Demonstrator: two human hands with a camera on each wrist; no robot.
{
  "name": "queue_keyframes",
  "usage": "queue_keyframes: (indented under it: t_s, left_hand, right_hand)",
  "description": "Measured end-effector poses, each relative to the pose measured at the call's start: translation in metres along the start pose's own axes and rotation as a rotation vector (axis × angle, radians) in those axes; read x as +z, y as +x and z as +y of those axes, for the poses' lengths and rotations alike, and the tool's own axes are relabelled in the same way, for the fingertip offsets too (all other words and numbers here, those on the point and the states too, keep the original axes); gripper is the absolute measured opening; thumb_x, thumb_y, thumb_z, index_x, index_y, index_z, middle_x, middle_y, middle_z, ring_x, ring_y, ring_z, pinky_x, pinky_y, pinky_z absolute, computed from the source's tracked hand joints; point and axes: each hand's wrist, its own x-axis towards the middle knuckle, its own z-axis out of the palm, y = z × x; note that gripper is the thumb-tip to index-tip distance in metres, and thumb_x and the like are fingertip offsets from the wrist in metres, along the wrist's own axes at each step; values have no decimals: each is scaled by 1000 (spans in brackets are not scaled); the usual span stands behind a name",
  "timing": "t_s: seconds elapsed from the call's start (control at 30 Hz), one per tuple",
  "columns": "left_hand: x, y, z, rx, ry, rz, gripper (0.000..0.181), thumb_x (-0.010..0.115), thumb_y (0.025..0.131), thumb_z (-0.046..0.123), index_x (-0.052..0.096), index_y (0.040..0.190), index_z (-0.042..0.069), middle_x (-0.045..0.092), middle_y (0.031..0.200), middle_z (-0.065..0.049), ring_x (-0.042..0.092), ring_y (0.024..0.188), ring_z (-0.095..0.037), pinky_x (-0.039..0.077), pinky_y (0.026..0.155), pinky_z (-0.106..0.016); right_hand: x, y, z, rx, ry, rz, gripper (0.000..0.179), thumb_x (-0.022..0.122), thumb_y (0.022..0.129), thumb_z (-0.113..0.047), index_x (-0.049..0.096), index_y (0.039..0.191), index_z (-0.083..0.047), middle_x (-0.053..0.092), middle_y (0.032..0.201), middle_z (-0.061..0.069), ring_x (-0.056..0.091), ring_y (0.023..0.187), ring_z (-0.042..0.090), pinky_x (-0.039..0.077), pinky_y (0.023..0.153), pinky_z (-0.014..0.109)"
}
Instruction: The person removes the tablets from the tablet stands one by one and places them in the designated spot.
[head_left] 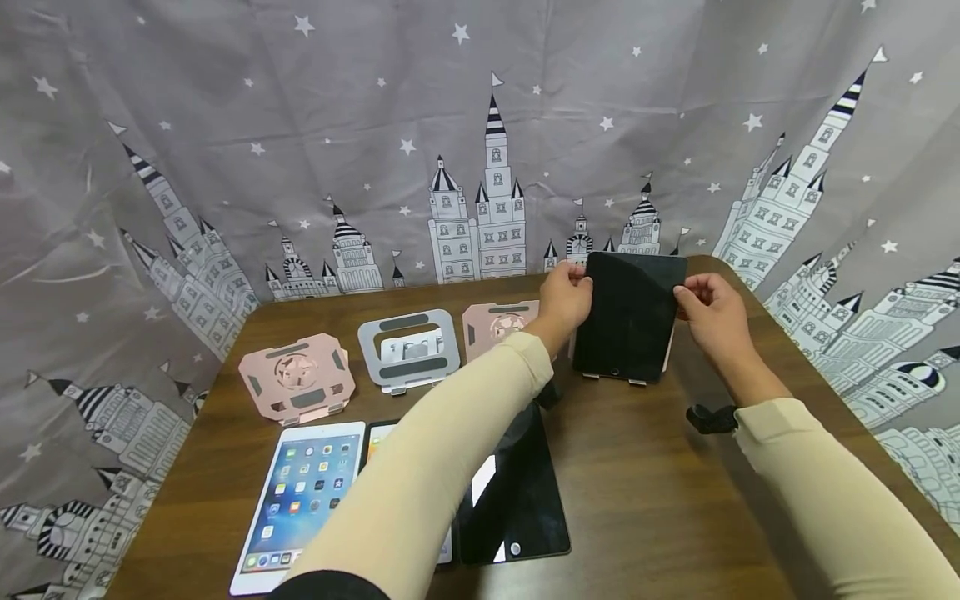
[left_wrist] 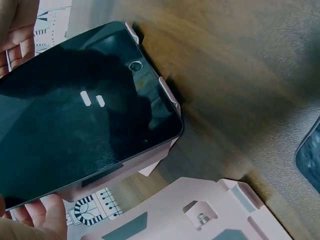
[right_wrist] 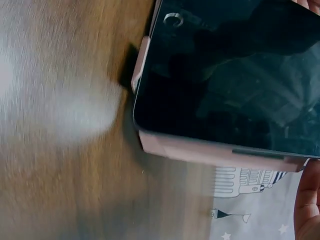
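Observation:
A black tablet with a dark screen leans upright on a pink folding stand at the back right of the table. Its home-button end is down, behind the stand's small front lips. On the tablet's upper left edge, my left hand pinches between thumb and fingers. My right hand holds the opposite edge near the top, thumb at the front. In the left wrist view, fingers reach behind the tablet's edge. Most of the stand is hidden behind the tablet.
Left of the tablet stand a pink stand, a grey-blue stand and another pink stand. In front lie a white tablet with its screen lit, a black tablet, and one mostly covered by my left sleeve. A castle-print curtain hangs behind.

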Motion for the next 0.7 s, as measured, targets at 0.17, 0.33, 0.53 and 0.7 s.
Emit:
queue_keyframes:
  t_s: [0.17,0.33,0.53,0.7]
  left_hand:
    - [-4,-6,-5,26,-47,15,8,58,90,15,59,97,11,55,85,2,52,80,-10,44,71,-21]
    - [-6,-12,-3,44,-136,27,5,62,87,13,62,91,10,56,83,2,51,77,-10,44,67,-20]
    - [-24,-21,-3,38,-266,-47,5,64,86,14,63,89,11,58,83,3,55,75,-12,47,65,-21]
    - [-39,-37,-11,-30,-380,-89,5,66,85,15,64,89,11,57,80,1,55,70,-14,50,65,-26]
  right_hand:
    - [3,-6,-3,39,38,40,25,56,91,-32,51,100,-10,52,85,1,59,68,5,50,60,17]
    - [-2,-11,-10,45,20,62,22,56,91,-30,52,98,-10,53,85,-2,59,66,3,50,61,16]
    - [-5,-21,-26,-3,64,55,22,57,90,-26,52,99,-7,52,85,-1,58,68,5,50,62,17]
    - [-1,-36,-36,-38,27,17,24,56,91,-25,50,102,-4,51,84,1,57,68,6,50,60,17]
